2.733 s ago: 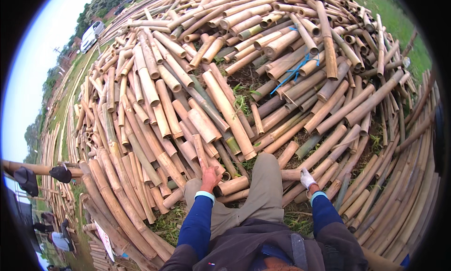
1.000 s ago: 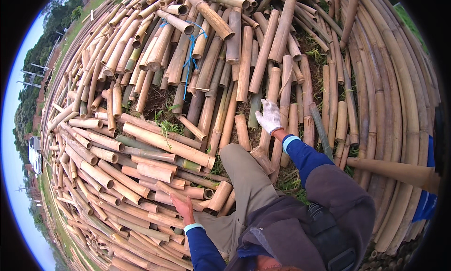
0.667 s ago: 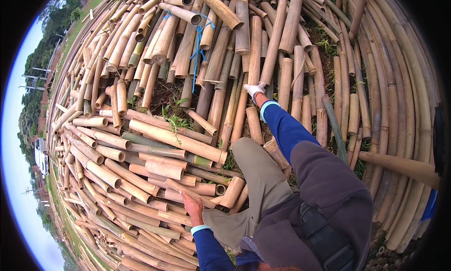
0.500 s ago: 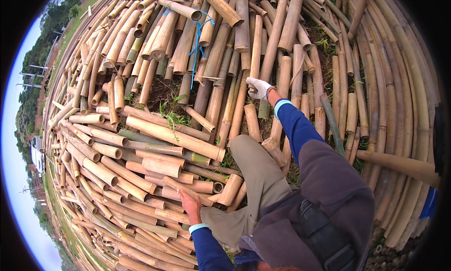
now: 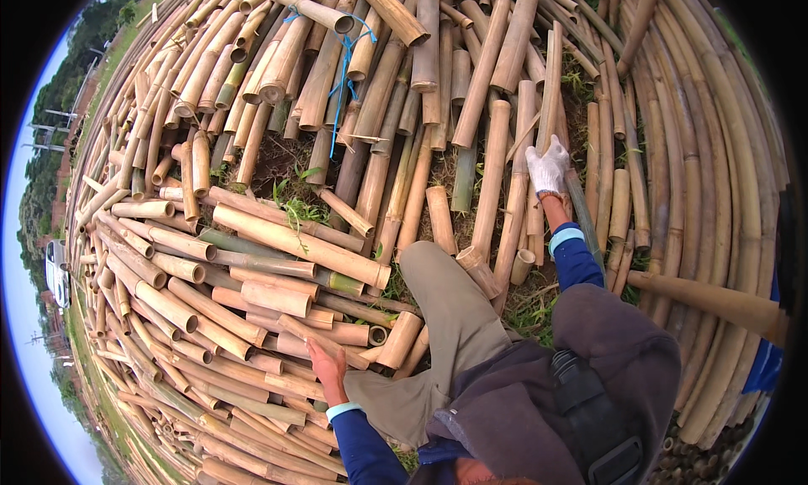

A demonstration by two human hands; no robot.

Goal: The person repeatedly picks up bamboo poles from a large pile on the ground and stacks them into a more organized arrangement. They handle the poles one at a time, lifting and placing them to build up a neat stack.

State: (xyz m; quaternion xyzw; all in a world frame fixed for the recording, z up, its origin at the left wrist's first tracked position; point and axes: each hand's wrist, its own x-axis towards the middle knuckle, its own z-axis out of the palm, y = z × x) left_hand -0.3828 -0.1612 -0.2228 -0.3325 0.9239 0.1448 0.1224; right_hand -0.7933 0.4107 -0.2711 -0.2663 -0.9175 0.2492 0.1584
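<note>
My right hand [image 5: 548,165], in a white glove, is closed around the lower end of a long, narrow bamboo piece [image 5: 551,85]. The piece points away from me over the bamboo lying to the right of my knee. My bare left hand [image 5: 328,370] is low on the left, beside my bent leg. Its fingers are bent against a pale bamboo piece [image 5: 296,328] on top of the left pile, and part of their grip is hidden. A short, thick bamboo section [image 5: 400,340] lies just right of that hand.
Cut bamboo [image 5: 303,245] is heaped on the left and ahead. Long bamboo poles [image 5: 715,190] line the right side, with one thick pole [image 5: 707,300] jutting across near me. Blue twine [image 5: 345,73] hangs over the far pile. A white vehicle [image 5: 56,273] stands far left.
My right hand has moved to the right, carrying the long bamboo piece from the middle pile. A short upright bamboo end now shows near my knee. My left hand stays at the same piece.
</note>
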